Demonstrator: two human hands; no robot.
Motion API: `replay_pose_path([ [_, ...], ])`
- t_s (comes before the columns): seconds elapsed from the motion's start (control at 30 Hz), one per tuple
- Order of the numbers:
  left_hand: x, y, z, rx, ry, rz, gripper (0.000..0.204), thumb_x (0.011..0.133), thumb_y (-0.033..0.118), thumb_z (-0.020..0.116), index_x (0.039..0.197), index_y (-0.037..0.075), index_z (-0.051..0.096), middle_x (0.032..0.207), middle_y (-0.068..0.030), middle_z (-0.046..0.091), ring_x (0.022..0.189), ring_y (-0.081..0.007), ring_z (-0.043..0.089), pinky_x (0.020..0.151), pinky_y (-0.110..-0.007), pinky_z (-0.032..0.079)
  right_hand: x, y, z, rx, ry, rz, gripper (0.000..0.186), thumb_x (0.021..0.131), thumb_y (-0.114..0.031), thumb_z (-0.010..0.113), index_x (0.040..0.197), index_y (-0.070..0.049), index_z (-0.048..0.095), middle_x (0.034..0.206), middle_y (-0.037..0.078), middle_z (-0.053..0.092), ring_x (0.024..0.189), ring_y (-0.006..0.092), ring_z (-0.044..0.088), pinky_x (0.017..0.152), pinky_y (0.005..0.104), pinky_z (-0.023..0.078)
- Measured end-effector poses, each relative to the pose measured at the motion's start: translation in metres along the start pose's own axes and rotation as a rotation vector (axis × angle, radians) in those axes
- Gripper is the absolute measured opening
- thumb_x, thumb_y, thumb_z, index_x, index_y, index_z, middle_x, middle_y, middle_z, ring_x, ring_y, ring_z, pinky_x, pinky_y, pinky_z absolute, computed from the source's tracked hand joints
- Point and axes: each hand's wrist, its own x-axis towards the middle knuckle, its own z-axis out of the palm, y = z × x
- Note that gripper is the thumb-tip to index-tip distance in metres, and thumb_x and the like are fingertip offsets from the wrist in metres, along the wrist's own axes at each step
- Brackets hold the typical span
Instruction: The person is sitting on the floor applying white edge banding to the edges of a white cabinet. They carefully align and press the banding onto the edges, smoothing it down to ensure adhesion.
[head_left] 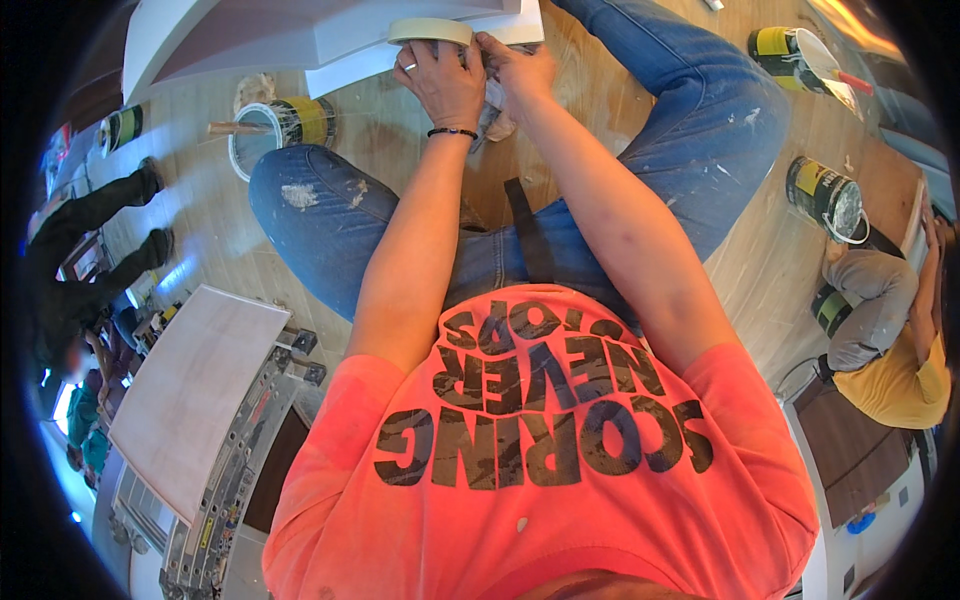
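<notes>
At the top of the view my left hand (pixel 440 88) is closed on a cream-coloured roll of masking tape (pixel 430 29), with its fingers up against the roll's near side. My right hand (pixel 517 78) is right beside it, thumb and fingers drawn together at the roll's right side. What those fingers pinch, if anything, is too small to make out. Both hands are at the near edge of a white panel (pixel 355 72), part of a larger curved white piece (pixel 250 38). Some crumpled whitish material (pixel 494 115) lies beneath my hands, partly covered by them.
A paint bucket (pixel 313 121) with a stick stands by my left knee. More buckets (pixel 783 60) (pixel 825 190) stand to the right, near a person in a yellow shirt (pixel 897 388). Another person's dark-trousered legs (pixel 90 212) are at left. Behind, a pale panel (pixel 205 385) rests on a metal frame.
</notes>
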Motion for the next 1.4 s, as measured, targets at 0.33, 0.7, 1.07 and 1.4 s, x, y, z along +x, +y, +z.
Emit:
replay_pose_path([
  [0.33,-0.006,-0.003,-0.016,-0.137,-0.049,0.029,0.041,0.098,0.046,0.063,0.113,0.008,0.069,0.118,-0.0156,0.06,0.112,-0.036,0.052,0.102,-0.057,0.033,0.005,0.003,0.009,0.208,-0.04,0.164,0.036,0.086,-0.006,0.083,0.11,0.006,0.06,0.103,0.014,0.071,0.083,0.0215,0.069,0.069,0.0345,0.054],
  [0.7,0.009,-0.01,-0.021,-0.096,-0.052,-0.395,0.051,0.091,0.047,0.074,0.106,-0.001,0.067,0.107,-0.0195,0.064,0.103,-0.0405,0.058,0.089,-0.051,0.046,0.02,0.02,0.004,0.179,-0.045,0.089,0.042,0.082,-0.014,0.088,0.109,0.007,0.062,0.096,0.013,0.072,0.083,0.0211,0.068,0.074,0.0344,0.053],
  [1.07,0.004,-0.053,-0.028,-0.298,0.153,-0.578,0.028,0.09,0.017,0.076,0.1,-0.006,0.065,0.087,-0.0159,0.071,0.072,-0.0279,0.065,0.069,-0.037,0.051,0.018,0.006,0.004,0.156,-0.072,0.163,0.043,0.081,-0.012,0.089,0.11,0.006,0.063,0.099,0.014,0.073,0.086,0.0236,0.068,0.081,0.0372,0.053],
  [1.4,0.027,-0.064,-0.053,-1.157,0.343,-1.098,0.024,0.101,0.017,0.063,0.106,-0.006,0.06,0.093,-0.0157,0.071,0.076,-0.0224,0.071,0.065,-0.031,0.056,0.024,0.01,-0.001,0.16,-0.081,0.18,0.044,0.081,-0.012,0.089,0.112,0.005,0.063,0.106,0.013,0.071,0.091,0.0241,0.068,0.084,0.0381,0.053],
])
